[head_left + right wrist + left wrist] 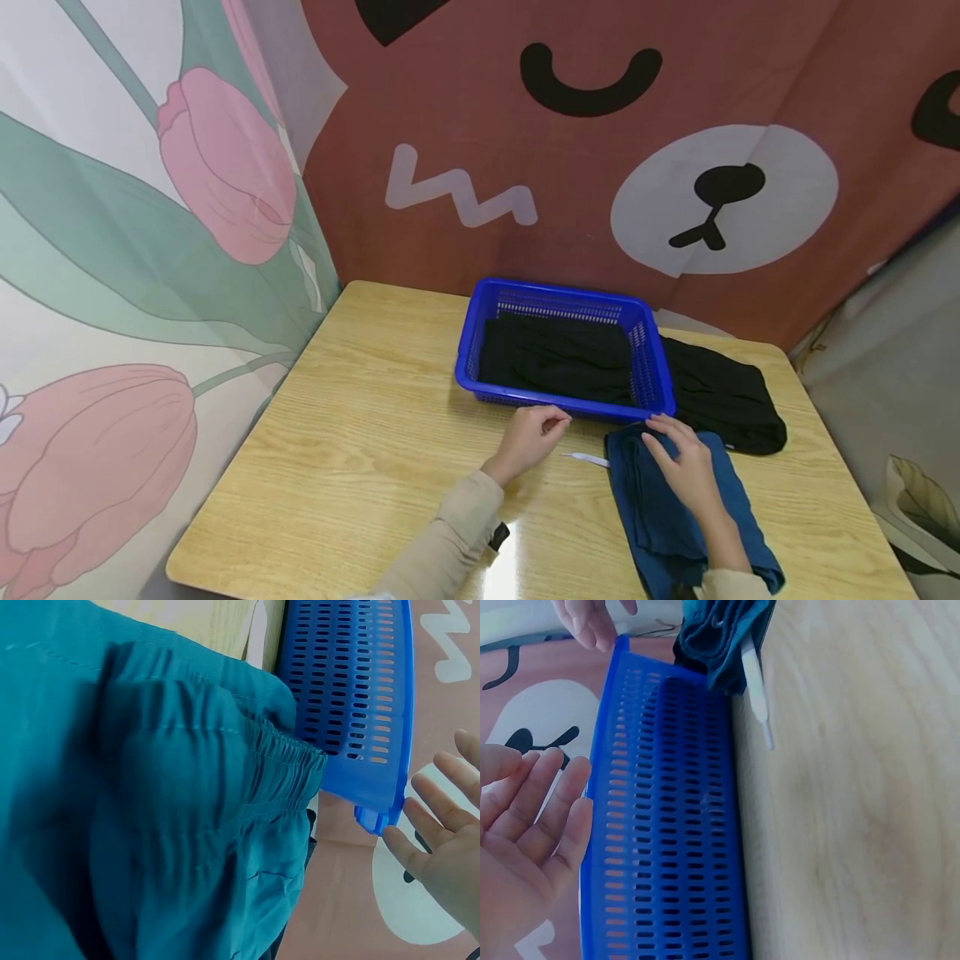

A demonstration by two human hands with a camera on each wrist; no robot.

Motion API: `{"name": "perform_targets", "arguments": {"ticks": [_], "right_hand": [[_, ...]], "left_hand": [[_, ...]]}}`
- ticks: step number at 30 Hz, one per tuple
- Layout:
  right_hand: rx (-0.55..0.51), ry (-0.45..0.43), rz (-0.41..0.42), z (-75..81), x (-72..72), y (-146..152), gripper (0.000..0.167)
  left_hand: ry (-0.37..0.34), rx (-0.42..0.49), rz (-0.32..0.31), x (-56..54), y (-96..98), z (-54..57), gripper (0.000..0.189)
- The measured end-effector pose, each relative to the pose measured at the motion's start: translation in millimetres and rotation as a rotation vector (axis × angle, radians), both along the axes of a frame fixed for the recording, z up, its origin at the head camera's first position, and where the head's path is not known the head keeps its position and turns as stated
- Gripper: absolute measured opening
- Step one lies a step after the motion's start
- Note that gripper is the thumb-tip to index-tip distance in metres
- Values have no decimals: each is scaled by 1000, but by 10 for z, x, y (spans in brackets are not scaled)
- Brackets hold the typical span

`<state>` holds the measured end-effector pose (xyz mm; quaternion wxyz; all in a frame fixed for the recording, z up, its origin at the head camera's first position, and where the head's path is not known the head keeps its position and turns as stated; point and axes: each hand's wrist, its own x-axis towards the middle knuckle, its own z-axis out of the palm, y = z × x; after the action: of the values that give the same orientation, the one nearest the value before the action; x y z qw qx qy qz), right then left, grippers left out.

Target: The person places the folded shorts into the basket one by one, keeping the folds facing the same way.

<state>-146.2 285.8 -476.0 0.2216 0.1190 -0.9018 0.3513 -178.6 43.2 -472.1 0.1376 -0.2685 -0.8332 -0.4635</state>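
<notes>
A blue plastic basket (471, 333) with slotted sides stands at the back of the table, a black garment (562, 354) lying inside. My left hand (527, 437) is at the basket's front rim, fingers loosely bent and holding nothing. Over the far end of a folded teal-blue garment (637, 508), my right hand (686, 467) has its fingers spread by the basket's front right corner. The garment's gathered elastic waistband (281, 769) shows in the right wrist view. A white drawstring (588, 458) sticks out from it to the left onto the wood.
Another folded black garment (727, 400) lies right of the basket, behind the teal-blue one. The light wooden table (337, 467) backs onto a cloth with a brown bear print (585, 200). A tulip-patterned cloth (225, 167) hangs along the left side.
</notes>
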Motion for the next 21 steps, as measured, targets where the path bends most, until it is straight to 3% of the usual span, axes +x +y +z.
{"name": "perform_targets", "arguments": {"ticks": [8, 15, 21], "right_hand": [[-12, 21, -21, -19, 37, 17, 19], [-32, 78, -7, -576, -123, 383, 24], [6, 42, -97, -552, -53, 422, 23]], "left_hand": [[-41, -6, -28, 64, 71, -74, 9], [-106, -13, -42, 103, 124, -145, 10], [-135, -28, -58, 126, 164, -218, 9]]}}
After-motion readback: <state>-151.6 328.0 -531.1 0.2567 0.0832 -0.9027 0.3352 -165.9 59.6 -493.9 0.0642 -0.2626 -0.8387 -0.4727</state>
